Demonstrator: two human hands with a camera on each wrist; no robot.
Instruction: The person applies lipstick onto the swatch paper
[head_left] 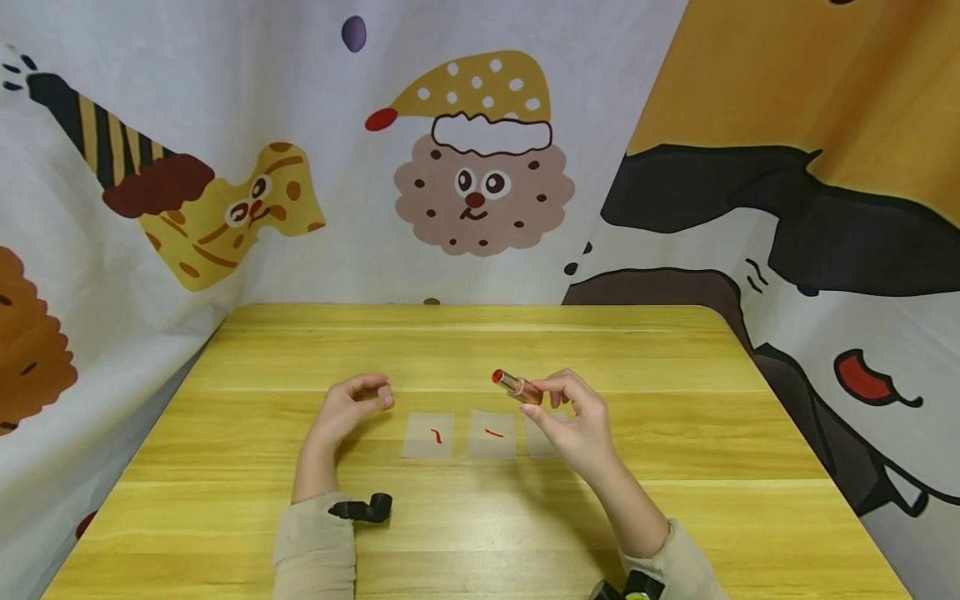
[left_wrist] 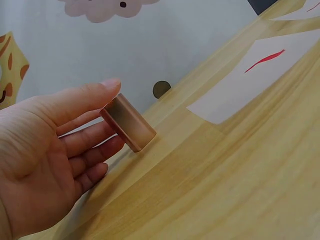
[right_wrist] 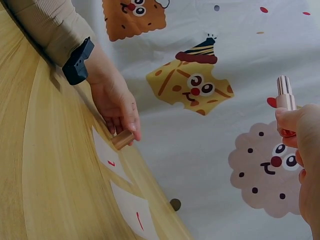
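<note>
My right hand (head_left: pixel 576 421) pinches an uncapped lipstick (head_left: pixel 519 387), with a gold tube and a red-brown base, between thumb and fingers. The lipstick is tilted above the table, its red tip toward the upper left. At the left, my left hand (head_left: pixel 348 412) holds the shiny copper-coloured lipstick cap (left_wrist: pixel 129 123) by thumb and fingertips, just above the wood. Between the hands lie a left paper (head_left: pixel 416 448) and a middle paper (head_left: pixel 483 450), each with one short red stroke. A right paper (head_left: pixel 538 440) is partly hidden by my right hand.
The wooden table (head_left: pixel 450 525) reaches back to a curtain (head_left: pixel 315 50) printed with cartoon food. A black camera mount (head_left: pixel 367 507) sits on the left sleeve, and another black device (head_left: pixel 637 586) is on the right wrist.
</note>
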